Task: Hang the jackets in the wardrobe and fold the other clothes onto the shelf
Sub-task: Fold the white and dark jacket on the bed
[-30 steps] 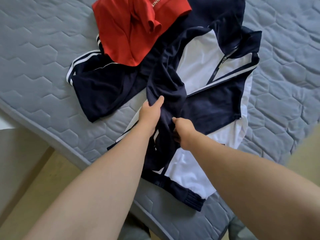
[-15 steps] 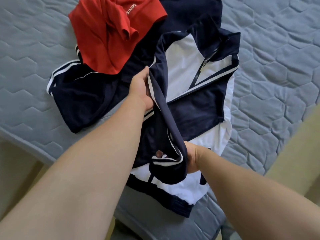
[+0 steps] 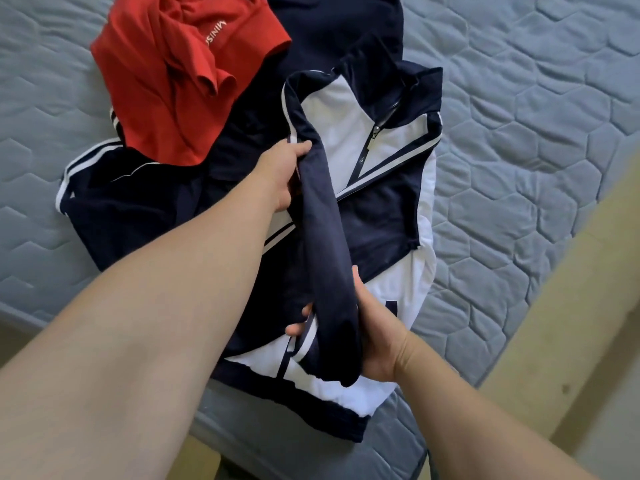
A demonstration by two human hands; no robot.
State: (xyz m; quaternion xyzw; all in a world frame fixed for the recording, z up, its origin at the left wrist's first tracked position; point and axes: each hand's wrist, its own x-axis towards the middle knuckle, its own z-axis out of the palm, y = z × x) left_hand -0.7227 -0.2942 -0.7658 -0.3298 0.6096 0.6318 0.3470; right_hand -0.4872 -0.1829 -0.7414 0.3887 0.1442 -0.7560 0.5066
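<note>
the navy and white jacket (image 3: 381,216) lies front up near the edge of the grey quilted mattress (image 3: 536,98), with its collar away from the person and its zip (image 3: 371,142) drawn partway up. one sleeve (image 3: 325,237) is lifted across the chest and stretched between both hands. the left hand (image 3: 280,174) grips it up by the shoulder, closed on the cloth. the right hand (image 3: 377,337) holds the cuff end, with its fingers (image 3: 298,329) wrapped round so the tips poke out on the far side.

partly under the jacket, toward the person's left, is a second navy garment (image 3: 121,209) with white stripes. a crumpled red garment (image 3: 162,98) sits on top of that.

from where i stand this looks like the very start. nothing is hung or folded, and no wardrobe, hanger or shelf is in sight. my guess is the sleeve is being straightened so the jacket can be picked up. the red piece and the striped navy one are both left to deal with.

the only writing i can read is white lettering on the red garment, upside down to me: "minis", then a fold hides the rest. no label shows on the jacket.
</note>
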